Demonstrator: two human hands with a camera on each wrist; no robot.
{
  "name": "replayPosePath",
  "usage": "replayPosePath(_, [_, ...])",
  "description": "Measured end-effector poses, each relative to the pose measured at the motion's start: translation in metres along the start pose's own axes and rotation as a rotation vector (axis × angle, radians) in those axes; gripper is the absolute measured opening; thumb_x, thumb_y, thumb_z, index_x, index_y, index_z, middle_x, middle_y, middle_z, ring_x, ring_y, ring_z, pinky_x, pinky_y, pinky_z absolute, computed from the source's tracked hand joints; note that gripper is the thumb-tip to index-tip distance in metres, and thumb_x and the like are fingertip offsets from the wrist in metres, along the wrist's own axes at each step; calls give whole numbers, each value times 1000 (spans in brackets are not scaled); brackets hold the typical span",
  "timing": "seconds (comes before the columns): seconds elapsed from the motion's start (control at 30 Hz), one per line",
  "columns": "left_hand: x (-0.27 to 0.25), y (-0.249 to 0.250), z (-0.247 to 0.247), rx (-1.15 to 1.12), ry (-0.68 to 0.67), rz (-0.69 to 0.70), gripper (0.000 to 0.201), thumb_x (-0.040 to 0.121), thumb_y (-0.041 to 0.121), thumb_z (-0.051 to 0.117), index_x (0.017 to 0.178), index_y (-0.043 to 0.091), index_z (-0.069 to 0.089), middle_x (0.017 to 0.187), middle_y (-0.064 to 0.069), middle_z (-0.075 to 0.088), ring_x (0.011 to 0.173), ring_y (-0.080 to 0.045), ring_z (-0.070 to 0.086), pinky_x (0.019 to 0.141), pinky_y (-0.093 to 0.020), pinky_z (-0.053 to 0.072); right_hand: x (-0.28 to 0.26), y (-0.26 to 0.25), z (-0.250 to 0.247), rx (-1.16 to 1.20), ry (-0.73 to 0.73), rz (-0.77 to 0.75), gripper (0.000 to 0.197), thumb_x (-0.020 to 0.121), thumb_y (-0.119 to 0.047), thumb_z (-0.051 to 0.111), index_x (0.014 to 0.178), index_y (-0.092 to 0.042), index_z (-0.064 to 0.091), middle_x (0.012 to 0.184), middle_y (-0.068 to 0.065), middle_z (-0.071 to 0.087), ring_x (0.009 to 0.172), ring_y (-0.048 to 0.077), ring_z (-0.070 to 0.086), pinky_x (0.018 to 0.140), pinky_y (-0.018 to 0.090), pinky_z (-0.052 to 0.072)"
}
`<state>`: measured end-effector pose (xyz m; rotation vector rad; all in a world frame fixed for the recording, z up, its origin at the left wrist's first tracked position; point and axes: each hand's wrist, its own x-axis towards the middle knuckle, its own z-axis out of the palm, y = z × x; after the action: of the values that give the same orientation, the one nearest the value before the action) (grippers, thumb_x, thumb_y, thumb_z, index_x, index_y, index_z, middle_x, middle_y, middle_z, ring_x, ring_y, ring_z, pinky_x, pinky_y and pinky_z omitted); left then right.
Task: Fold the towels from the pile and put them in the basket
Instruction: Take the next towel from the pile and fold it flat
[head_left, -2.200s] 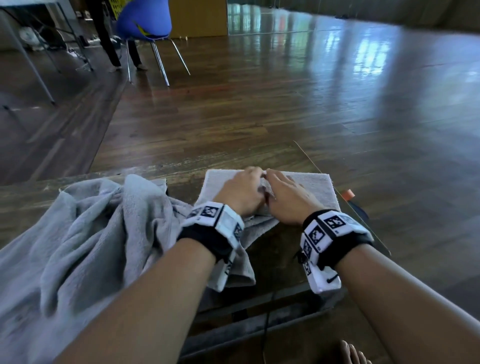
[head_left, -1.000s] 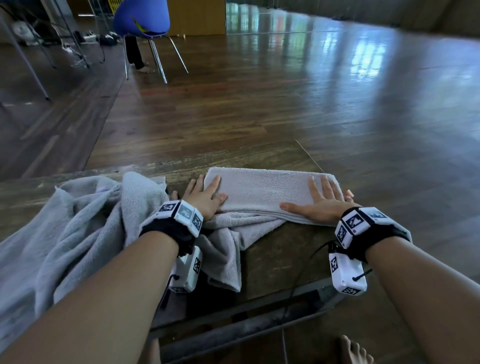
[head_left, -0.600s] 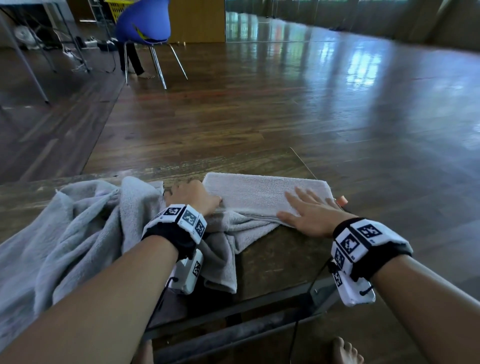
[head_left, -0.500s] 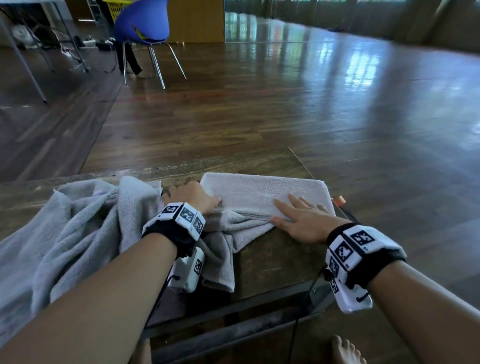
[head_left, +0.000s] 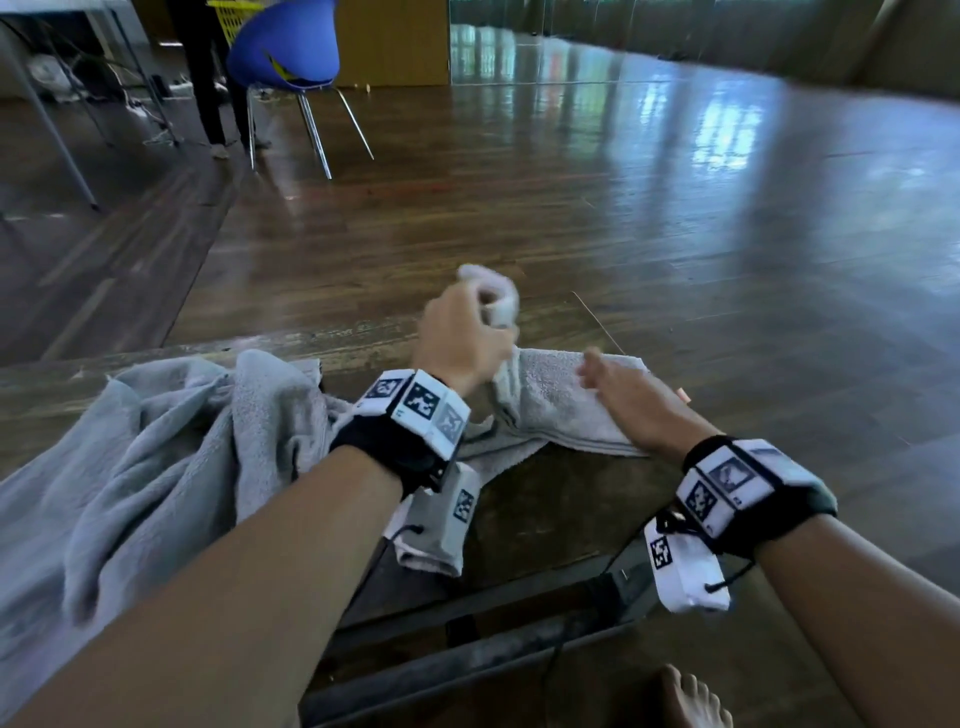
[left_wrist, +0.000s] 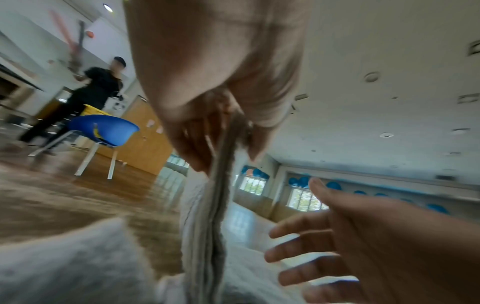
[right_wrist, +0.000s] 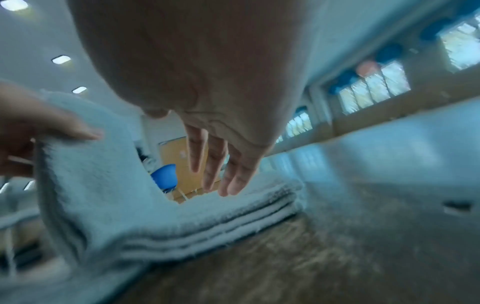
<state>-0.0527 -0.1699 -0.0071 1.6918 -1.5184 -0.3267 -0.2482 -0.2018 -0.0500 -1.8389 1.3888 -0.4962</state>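
Note:
A grey folded towel (head_left: 558, 410) lies on the wooden table (head_left: 540, 514), its right part flat in several layers (right_wrist: 233, 207). My left hand (head_left: 462, 338) grips the towel's left end (left_wrist: 215, 195) and holds it lifted above the table. My right hand (head_left: 618, 389) hovers just over the flat right part with straight fingers (right_wrist: 218, 170) and holds nothing. A crumpled pile of grey towels (head_left: 145, 467) lies at the left of the table. No basket is clearly in view.
The table's far edge (head_left: 311, 343) and right corner lie close to the towel. Beyond is wooden floor with a blue chair (head_left: 285, 57) and a person (left_wrist: 85, 96) standing far left. Something yellow (head_left: 228, 13) shows behind the chair. My bare foot (head_left: 691, 696) is below.
My left hand has closed on the towel's left end and raised it up and to the right. My right hand has lifted slightly off the towel's right part.

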Motion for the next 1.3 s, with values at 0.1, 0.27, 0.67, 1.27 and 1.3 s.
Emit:
replayPosePath(0.1, [-15, 29, 14, -153, -399, 118, 39, 84, 25, 76, 119, 18, 62, 117, 1, 67, 101, -12, 65, 85, -20, 53, 4, 6, -15, 717, 109, 173, 79, 97, -70, 21, 121, -6, 63, 114, 19, 71, 94, 30, 67, 82, 41, 54])
replayPosePath(0.27, [-26, 17, 37, 178, -572, 172, 48, 83, 33, 75, 127, 25, 56, 131, -2, 60, 119, -23, 56, 104, -40, 44, 1, 25, -28, 843, 199, 358, 19, 101, -15, 56, 99, 4, 61, 111, 28, 65, 83, 31, 69, 55, 41, 62])
replayPosePath(0.67, [-26, 4, 66, 391, -492, 197, 38, 80, 32, 67, 118, 31, 59, 126, 1, 53, 116, -21, 53, 103, -43, 41, 15, 64, -43, 255, 191, 314, 46, 79, -16, 77, 123, -11, 62, 125, 12, 64, 125, 27, 56, 109, 44, 45])
replayPosePath(1.27, [-18, 9, 77, -33, -256, -230, 39, 81, 24, 74, 115, 19, 55, 108, -4, 62, 102, -24, 59, 93, -36, 46, 12, 59, -31, -132, 141, 260, 32, 88, -35, 72, 93, -6, 61, 83, 2, 61, 70, 13, 55, 53, 26, 36])
replayPosePath(1.3, [-17, 12, 76, -104, -232, -241, 38, 79, 18, 73, 112, 19, 55, 100, -2, 60, 92, -20, 58, 82, -30, 46, 12, 58, -33, -111, 120, 278, 33, 88, -37, 72, 92, -6, 62, 82, 3, 62, 69, 13, 56, 54, 26, 37])
